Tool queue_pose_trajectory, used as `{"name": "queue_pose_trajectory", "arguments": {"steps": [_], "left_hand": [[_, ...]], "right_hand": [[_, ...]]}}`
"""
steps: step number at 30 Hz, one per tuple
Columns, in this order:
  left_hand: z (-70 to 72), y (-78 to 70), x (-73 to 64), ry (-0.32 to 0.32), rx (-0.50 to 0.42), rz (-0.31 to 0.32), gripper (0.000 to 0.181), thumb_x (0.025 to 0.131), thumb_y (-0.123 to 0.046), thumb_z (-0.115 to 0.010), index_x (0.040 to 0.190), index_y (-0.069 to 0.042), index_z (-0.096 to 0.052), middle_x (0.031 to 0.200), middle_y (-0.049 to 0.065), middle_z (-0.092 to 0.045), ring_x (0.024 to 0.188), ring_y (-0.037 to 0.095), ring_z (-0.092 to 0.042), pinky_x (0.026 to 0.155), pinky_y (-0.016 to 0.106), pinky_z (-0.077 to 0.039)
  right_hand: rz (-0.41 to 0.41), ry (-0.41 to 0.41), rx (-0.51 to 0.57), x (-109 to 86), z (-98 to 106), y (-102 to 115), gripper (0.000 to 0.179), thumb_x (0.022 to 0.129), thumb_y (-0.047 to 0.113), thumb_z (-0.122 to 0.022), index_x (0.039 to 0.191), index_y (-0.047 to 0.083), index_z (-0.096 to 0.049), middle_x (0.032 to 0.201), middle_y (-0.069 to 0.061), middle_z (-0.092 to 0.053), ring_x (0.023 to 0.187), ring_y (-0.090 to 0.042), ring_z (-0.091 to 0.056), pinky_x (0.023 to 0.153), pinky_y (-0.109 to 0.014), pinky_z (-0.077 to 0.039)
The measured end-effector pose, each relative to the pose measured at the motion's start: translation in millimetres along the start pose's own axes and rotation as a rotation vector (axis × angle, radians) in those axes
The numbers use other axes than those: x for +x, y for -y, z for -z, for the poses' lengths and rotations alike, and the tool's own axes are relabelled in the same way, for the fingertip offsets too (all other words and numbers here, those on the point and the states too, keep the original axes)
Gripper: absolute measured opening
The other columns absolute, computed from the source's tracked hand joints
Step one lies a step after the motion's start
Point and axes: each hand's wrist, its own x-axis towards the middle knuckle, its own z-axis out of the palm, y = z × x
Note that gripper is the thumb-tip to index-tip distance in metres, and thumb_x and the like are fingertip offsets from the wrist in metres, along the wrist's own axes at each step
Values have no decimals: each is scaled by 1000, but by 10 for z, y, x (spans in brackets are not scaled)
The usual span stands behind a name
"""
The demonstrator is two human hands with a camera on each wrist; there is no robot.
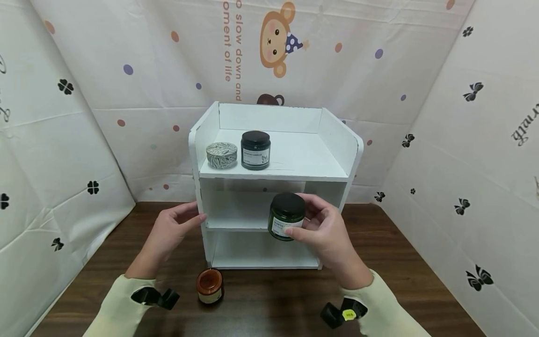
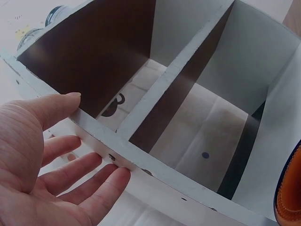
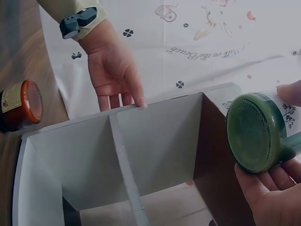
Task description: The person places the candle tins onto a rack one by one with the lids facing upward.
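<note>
My right hand (image 1: 326,229) grips a green glass scented candle jar (image 1: 287,217) with a black lid, thumb across its white label. It is held upright in front of the middle level of a white wooden shelf (image 1: 273,177). In the right wrist view the jar's round base (image 3: 251,134) faces the camera. My left hand (image 1: 174,227) rests at the shelf's left side panel, thumb on its front edge and fingers loosely extended along the outside, as the left wrist view shows. On the top level stand a dark candle jar (image 1: 255,150) and a round patterned tin (image 1: 222,155).
An amber jar (image 1: 209,286) with a cream label stands on the dark wooden table (image 1: 269,304), before the shelf's front left corner. Printed white cloth (image 1: 168,61) hangs behind and on both sides. Each wrist wears a small black camera.
</note>
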Motion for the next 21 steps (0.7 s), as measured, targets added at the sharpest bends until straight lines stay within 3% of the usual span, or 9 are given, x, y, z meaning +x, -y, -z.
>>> {"name": "queue_pose_trajectory", "arguments": {"steps": [11,17,21], "left_hand": [[-12,6,-2,1,-3,-3,64,94,-45,-74,146,-12,-58,143,12,-63,128,26,-60,97,32,-56],[-6,2,-11,3,-10,18,65,93,-46,-74,146,-13,-58,145,12,-61,130,28,-59,103,43,-54],[-6,-3,-7,2,-14,18,65,93,-46,-74,146,-13,-58,145,12,-61,130,28,-59,104,45,-54]], "right_hand": [[-11,1,28,98,33,110,62,77,-14,-79,133,2,-58,123,-7,-63,108,-19,-61,95,-27,-57],[7,1,87,144,59,157,59,76,-18,-75,128,5,-61,120,-5,-64,107,-16,-62,94,-26,-57],[28,3,88,175,75,202,58,76,-19,-74,128,5,-62,120,-5,-66,106,-15,-64,93,-25,-58]]}}
